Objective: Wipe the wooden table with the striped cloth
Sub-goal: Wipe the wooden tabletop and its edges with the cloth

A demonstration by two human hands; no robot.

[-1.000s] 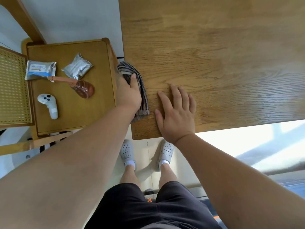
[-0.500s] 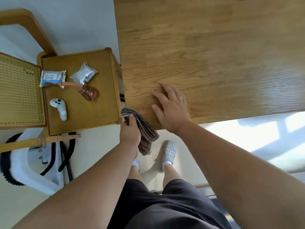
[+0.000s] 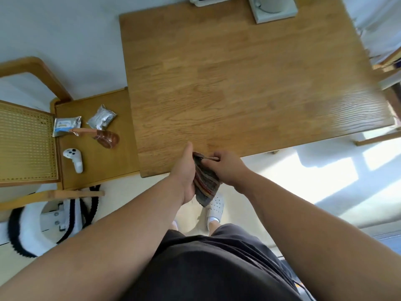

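Grip, left: the left hand is holding the striped cloth from its left side, thumb sticking up. The fingers are tucked behind the fabric, so how tightly they're curling isn't really showing.
Grip, right: the right hand is pinching the cloth's top edge with curled fingers, knuckles right up against the left hand.
Where the cloth is: bunched between the two hands and dangling below them, off the wood, with its tail hanging over a white shoe.
Where the table is: the wooden table is spreading out beyond the grip, and its near edge is passing just under the fingertips.
Step in hand: looks like the person is refolding or regripping the cloth before the next pass. That's a guess from how the hands are sitting.
Doing it well: they should be aiming for a flat pad, not a wad, so more fabric is touching the wood. One palm goes flat on top, then long overlapping strokes run along the grain, out from the grip toward the far edge.
Watch out for: a white appliance is sitting at the far end, well away from the grip, so strokes should be stopping short of it or going round its base.
Left of the grip: a side table is carrying foil packets and a white controller. It isn't part of the job.
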